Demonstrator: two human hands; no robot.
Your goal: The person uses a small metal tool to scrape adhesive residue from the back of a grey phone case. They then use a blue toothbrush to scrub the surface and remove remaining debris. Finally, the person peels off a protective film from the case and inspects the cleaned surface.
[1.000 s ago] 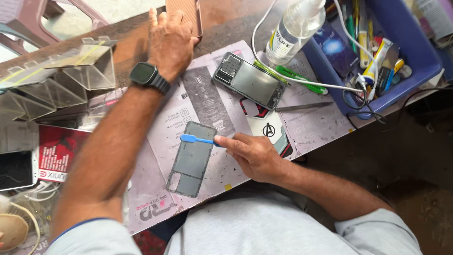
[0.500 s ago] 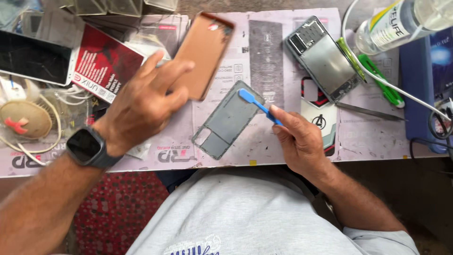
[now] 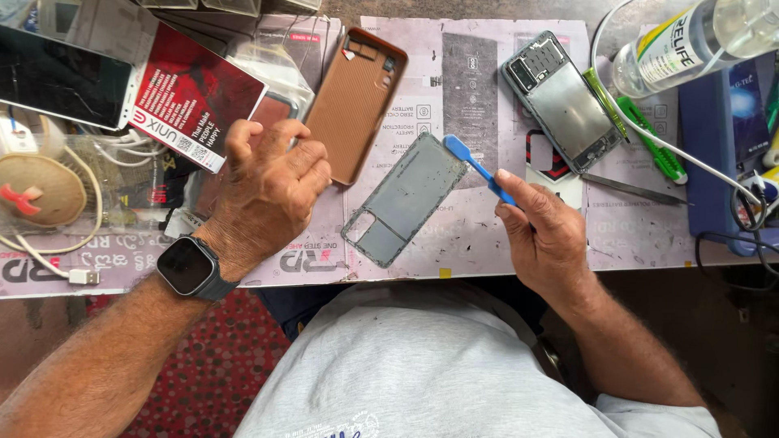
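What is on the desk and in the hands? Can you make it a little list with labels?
left hand: hovers open over the mat, beside the brown case; holds nothing
right hand: grips a blue pry tool
pry tool tip: at the top corner of the grey back cover
grey back cover: flat on the mat, inner side up
opened phone: lies above the right hand
tweezers: beside the opened phone
bottle: top right, on its side
mat: printed, grey

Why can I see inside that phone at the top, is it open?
Open. The phone lies flat with its back off, metal insides showing; the grey back cover lies apart beside the right hand.
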